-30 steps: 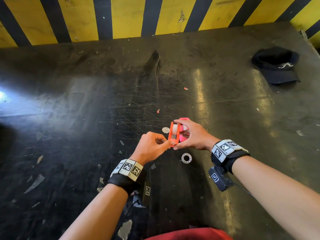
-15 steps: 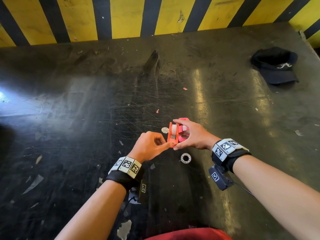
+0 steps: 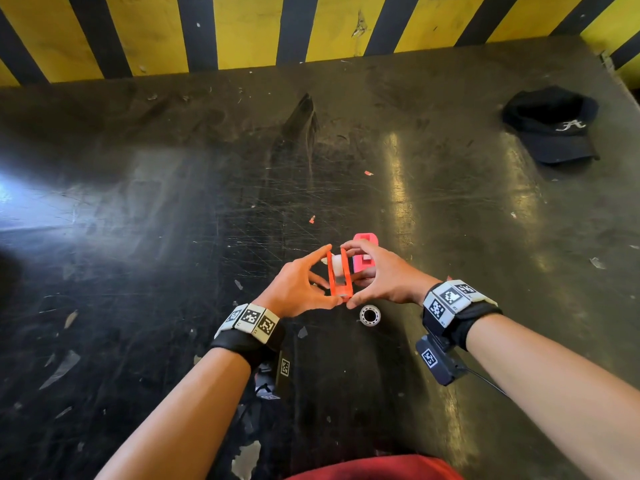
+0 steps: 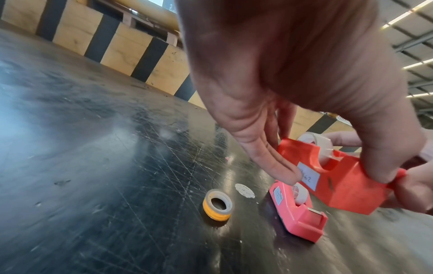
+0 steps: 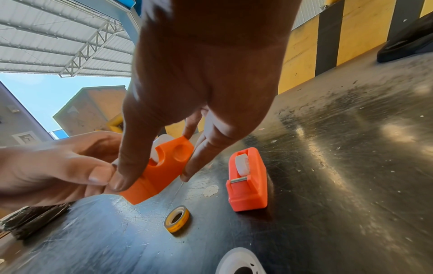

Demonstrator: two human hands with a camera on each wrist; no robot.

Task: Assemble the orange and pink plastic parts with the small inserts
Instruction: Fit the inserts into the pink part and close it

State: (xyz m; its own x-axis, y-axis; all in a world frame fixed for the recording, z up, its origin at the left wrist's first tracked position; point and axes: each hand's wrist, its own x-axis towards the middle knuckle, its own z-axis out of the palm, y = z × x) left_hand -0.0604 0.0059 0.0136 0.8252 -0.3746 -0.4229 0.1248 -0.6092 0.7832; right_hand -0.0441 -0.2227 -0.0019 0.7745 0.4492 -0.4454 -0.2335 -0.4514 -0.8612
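Both hands hold the orange tape dispenser just above the table, with a white roll sitting in its slot. My left hand pinches it from the left, index finger on the far end and thumb on the near end. My right hand pinches it the same way from the right. The pink dispenser stands on the table just behind, also with a roll inside. A yellow-cored tape roll lies flat under the hands.
A white ring lies on the dark scratched table near my right wrist. A round white sticker is beside the pink dispenser. A black cap sits at the far right. A yellow-and-black striped wall bounds the far edge.
My left hand has uncurled from a fist at the dispenser's near end; its index finger now reaches the far end. The right hand and the orange dispenser stay almost in place.
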